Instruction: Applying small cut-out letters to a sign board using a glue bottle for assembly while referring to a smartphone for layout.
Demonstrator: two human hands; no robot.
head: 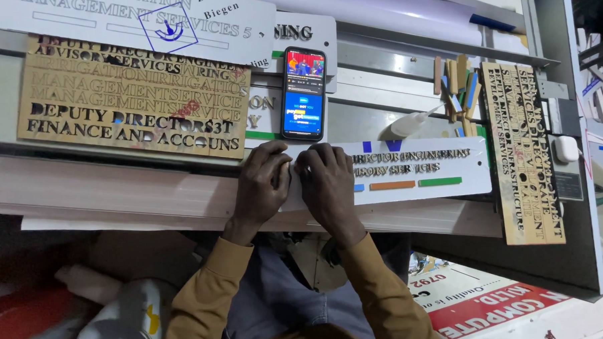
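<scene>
White acrylic made up the long name plate (pixel 408 168) that both hands pressed on, at the front edge of the desk (pixel 114 183). The left hand (pixel 264 178) lay flat with its fingers close together on the plate's left end, and the right hand (pixel 324 177) lay just beside it, fingers bent down onto the plate's surface, the two hands nearly touching. Neither hand gripped anything; both pushed downward. Raised dark letters ran along the plate to the right of the hands, and small blue, orange and green strips sat under them.

Just behind the hands, a black smartphone (pixel 303 93) with a lit screen lay upright on the desk. To its left rested a large brown wooden board (pixel 133 97) cut through with rows of letters, and behind that, at the back left corner, a white sign panel (pixel 130 13) with grey lettering. Right of the phone lay a white glue bottle (pixel 410 121) with a pointed nozzle, and near it a cluster of small wooden and blue sticks (pixel 457 85). A narrow brown wooden letter stencil (pixel 524 150) stretched along the right edge of the desk.
</scene>
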